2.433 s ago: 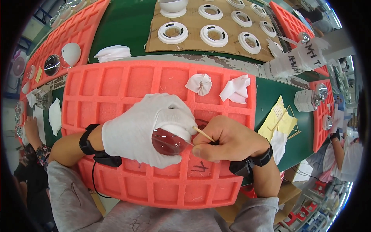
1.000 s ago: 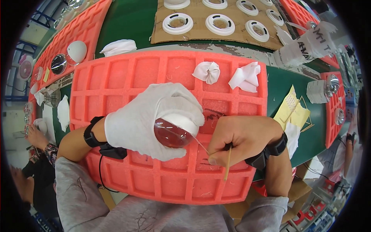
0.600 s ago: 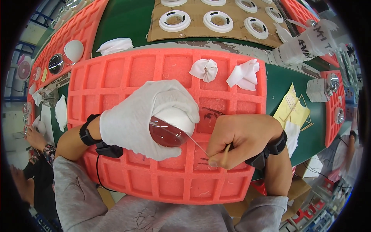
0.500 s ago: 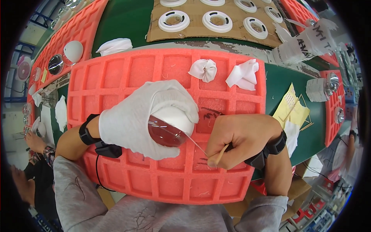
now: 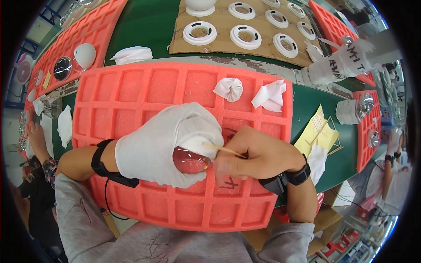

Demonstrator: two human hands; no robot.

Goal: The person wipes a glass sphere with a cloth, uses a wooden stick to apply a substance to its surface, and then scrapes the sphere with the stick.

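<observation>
My left hand (image 5: 151,147), in a white glove, is wrapped around a rounded globe. Its upper part is white, and its lower part is a clear, shiny dome (image 5: 189,161) through which the red foam shows. My bare right hand (image 5: 261,153) pinches a thin wooden stick (image 5: 222,151). The stick's tip points left and lies over the white part of the globe, though contact cannot be made out. Some fingers of this hand are blurred beside the dome. Both hands are above a red foam tray (image 5: 144,90) with square pockets.
Crumpled white cloths (image 5: 229,89) lie on the tray's far side. Beyond it, cardboard (image 5: 223,44) bears several white rings (image 5: 245,37). At right are yellow paper (image 5: 313,129) with sticks and a wrapped post (image 5: 337,65). A co-worker's arm (image 5: 38,140) shows at left.
My right hand has turned and moved up, bringing the stick over the globe. A thin strand between dome and hand no longer shows. My left hand keeps its hold. The whole view has shifted slightly.
</observation>
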